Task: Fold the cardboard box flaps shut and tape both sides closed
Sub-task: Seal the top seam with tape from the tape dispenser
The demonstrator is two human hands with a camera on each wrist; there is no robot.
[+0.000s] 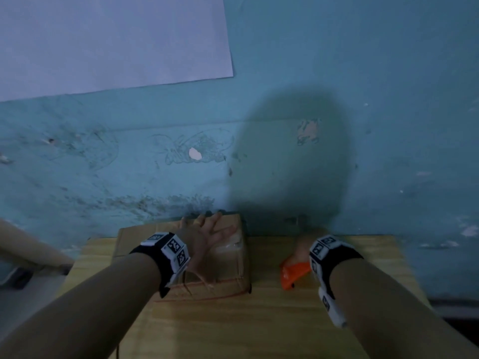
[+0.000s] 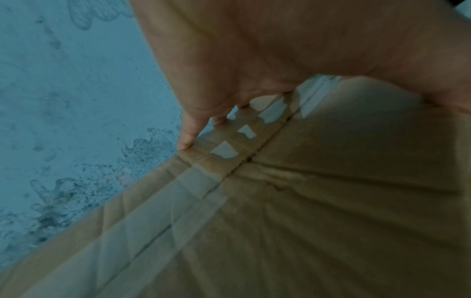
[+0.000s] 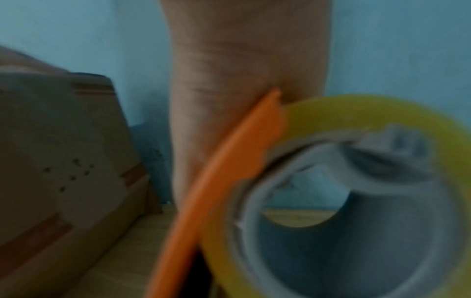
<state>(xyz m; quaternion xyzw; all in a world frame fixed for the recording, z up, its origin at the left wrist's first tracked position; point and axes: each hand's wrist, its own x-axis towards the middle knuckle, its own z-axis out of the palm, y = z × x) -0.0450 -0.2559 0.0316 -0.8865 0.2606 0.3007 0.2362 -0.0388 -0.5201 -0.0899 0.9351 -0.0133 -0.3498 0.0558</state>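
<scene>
A cardboard box [image 1: 228, 265] lies on the wooden table [image 1: 259, 327] against the wall, its flaps folded shut. My left hand [image 1: 207, 229] rests flat on its top with fingers spread. In the left wrist view the fingertips [image 2: 187, 139] press on clear tape [image 2: 198, 191] that runs over the centre seam of the box [image 2: 331, 201]. To the right of the box, my right hand [image 1: 302, 248] holds an orange tape dispenser [image 1: 294, 274] down at the table. The right wrist view shows the dispenser [image 3: 229, 171] and its yellowish tape roll [image 3: 356, 113], with the box [image 3: 63, 151] to their left.
A worn blue-green wall [image 1: 363, 151] stands directly behind the table, with a white sheet [image 1: 103, 40] fixed at the upper left. A tan bar [image 1: 26, 244] and a dark object [image 1: 20, 278] lie off the table's left edge. Bare wood stretches in front of the box.
</scene>
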